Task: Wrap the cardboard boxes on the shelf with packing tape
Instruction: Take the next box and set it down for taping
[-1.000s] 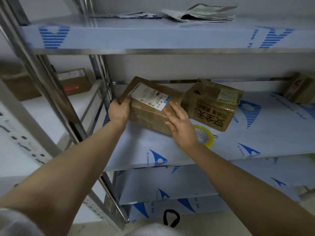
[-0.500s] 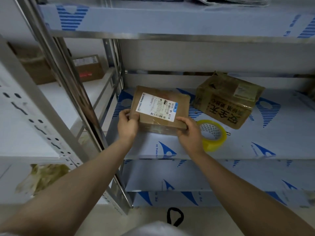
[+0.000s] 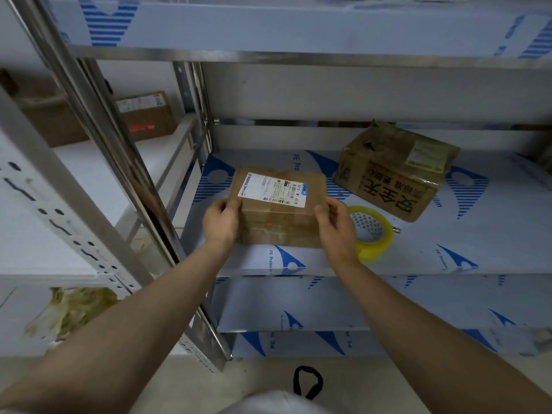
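A flat brown cardboard box (image 3: 277, 222) with a white shipping label on top lies near the front of the middle shelf (image 3: 448, 252). My left hand (image 3: 221, 224) grips its left end and my right hand (image 3: 336, 227) grips its right end, thumbs on top. A roll of yellow packing tape (image 3: 375, 237) lies flat on the shelf just right of my right hand, partly hidden by it. A second, crumpled tape-covered box (image 3: 394, 174) with large black characters sits farther back on the right.
A steel upright (image 3: 119, 162) stands left of the box. Another shelf unit on the left holds two brown boxes (image 3: 146, 118). Crumpled yellowish wrapping (image 3: 71, 309) lies on a lower left shelf. An upper shelf (image 3: 298, 28) hangs overhead.
The labelled box, tilted up on edge a second ago, has been laid flat and drawn toward the shelf's front edge. Both hands shifted to grip its two ends.
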`<state>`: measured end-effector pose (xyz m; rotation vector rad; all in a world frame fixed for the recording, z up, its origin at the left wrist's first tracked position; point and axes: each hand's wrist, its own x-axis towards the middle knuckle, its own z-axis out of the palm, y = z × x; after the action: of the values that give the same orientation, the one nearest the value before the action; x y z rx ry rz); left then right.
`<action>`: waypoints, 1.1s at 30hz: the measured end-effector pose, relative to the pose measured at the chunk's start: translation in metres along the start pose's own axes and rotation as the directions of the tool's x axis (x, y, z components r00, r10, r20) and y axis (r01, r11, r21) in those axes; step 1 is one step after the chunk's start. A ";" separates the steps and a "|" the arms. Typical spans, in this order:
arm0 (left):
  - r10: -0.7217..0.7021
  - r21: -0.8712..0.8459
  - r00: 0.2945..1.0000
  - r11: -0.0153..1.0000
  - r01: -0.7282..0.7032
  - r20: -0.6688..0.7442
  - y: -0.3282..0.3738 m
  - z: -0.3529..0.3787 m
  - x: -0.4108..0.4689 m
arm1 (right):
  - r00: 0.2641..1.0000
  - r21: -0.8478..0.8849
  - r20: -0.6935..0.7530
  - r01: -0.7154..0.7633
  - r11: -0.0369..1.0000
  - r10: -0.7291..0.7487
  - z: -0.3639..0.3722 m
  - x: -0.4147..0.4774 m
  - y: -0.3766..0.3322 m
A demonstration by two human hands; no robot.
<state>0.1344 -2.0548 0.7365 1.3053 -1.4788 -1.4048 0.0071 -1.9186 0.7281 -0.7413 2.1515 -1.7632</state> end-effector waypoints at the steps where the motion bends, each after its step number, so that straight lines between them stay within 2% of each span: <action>1: -0.009 -0.018 1.000 1.000 0.009 0.002 0.001 0.000 0.000 | 1.000 0.028 -0.024 -0.013 1.000 0.014 0.000 0.000 0.000; 7: 0.006 -0.122 0.999 0.993 -0.002 0.037 0.005 -0.001 -0.002 | 0.996 0.086 -0.018 -0.086 0.993 0.088 0.002 0.006 -0.002; 13: 0.039 -0.106 0.994 0.994 -0.028 0.105 0.009 -0.006 -0.004 | 0.987 0.162 0.011 -0.158 0.974 0.158 0.000 0.013 0.004; 19: 0.066 -0.066 0.995 0.996 -0.060 0.078 0.009 -0.008 -0.008 | 0.986 0.159 0.049 -0.163 0.974 0.157 0.003 0.012 0.014; 23: 0.049 -0.076 0.996 0.996 -0.044 0.071 0.005 -0.009 -0.007 | 0.987 0.139 0.052 -0.158 0.978 0.152 0.003 0.012 0.013; 29: -0.013 -0.200 1.000 0.980 0.016 0.017 0.009 -0.008 -0.005 | 0.981 0.123 0.061 -0.190 0.974 0.184 -0.002 0.012 0.014; 33: -0.039 -0.213 0.997 0.976 0.051 0.062 0.011 -0.008 0.001 | 0.970 0.214 0.120 -0.235 0.948 0.213 -0.006 0.011 0.005</action>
<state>0.1394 -2.0593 0.7480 1.1785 -1.2995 -1.5952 -0.0060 -1.9190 0.7254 -0.4911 1.8505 -1.7742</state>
